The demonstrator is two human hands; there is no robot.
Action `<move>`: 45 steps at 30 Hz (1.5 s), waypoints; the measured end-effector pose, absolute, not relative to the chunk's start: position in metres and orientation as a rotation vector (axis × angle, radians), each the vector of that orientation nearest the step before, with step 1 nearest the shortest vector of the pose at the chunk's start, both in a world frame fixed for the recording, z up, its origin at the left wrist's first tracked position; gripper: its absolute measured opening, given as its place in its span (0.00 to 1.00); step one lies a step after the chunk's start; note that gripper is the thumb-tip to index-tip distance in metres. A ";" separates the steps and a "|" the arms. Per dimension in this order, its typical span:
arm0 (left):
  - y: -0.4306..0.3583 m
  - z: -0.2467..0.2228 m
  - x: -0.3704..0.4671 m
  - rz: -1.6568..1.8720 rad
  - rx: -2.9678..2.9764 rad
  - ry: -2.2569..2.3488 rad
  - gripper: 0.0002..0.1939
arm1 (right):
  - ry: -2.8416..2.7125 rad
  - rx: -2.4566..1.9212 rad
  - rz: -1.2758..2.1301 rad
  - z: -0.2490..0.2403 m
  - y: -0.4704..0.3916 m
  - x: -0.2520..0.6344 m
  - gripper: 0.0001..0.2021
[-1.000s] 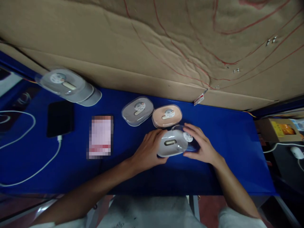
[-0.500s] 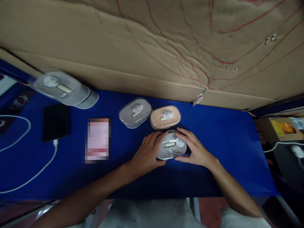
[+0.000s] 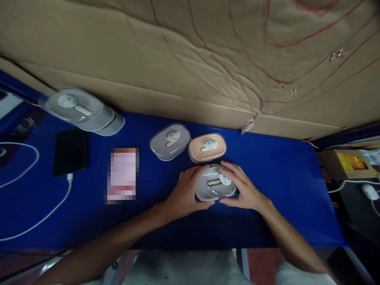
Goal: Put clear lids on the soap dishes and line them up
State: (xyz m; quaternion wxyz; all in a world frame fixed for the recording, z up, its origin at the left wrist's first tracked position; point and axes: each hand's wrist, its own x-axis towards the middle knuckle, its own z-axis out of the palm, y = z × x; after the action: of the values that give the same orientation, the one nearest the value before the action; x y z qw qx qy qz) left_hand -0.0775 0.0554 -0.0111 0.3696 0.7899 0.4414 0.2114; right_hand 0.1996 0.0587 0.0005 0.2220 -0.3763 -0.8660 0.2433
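Note:
Between my two hands is a grey oval container with a clear lid, a pale handle and a round label. My left hand wraps its left side, and my right hand grips its right side, fingers over the lid's edge and thumb at the front. Just behind it lies a peach oval container with a similar label. To the left of that, nearly touching it, rests another grey oval container. The underside of the held container is hidden.
Stacked grey containers stand at the back left of the blue table. A black phone with a white cable and a pixelated device lie on the left. A cardboard wall rises behind. At right is an open box.
The view has shifted slightly. The held grey container is turned and tilted a little differently, and my left thumb reaches further along its front. Both hands remain on it.

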 end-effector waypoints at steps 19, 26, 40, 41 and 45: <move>0.052 -0.015 -0.071 0.476 2.063 1.259 0.59 | -2.525 -0.983 0.454 0.004 0.055 0.191 0.44; 0.055 -0.024 -0.081 0.590 1.981 1.126 0.67 | -2.680 -0.955 0.233 0.014 0.052 0.182 0.37; 0.070 -0.006 -0.095 0.473 2.018 0.922 0.64 | -2.698 -0.912 0.224 0.003 0.044 0.177 0.33; 0.071 -0.006 -0.096 0.472 2.037 0.904 0.62 | -2.701 -0.905 0.206 0.003 0.043 0.176 0.33; 0.073 -0.004 -0.098 0.449 2.089 0.887 0.57 | -2.708 -0.855 0.133 0.003 0.044 0.175 0.31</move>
State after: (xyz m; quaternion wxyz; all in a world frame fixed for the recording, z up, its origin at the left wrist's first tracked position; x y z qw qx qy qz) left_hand -0.0979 0.0727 -0.0035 0.4026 0.8266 0.3509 0.1775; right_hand 0.1746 0.0439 0.0026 0.1486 -0.2974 -0.9420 0.0461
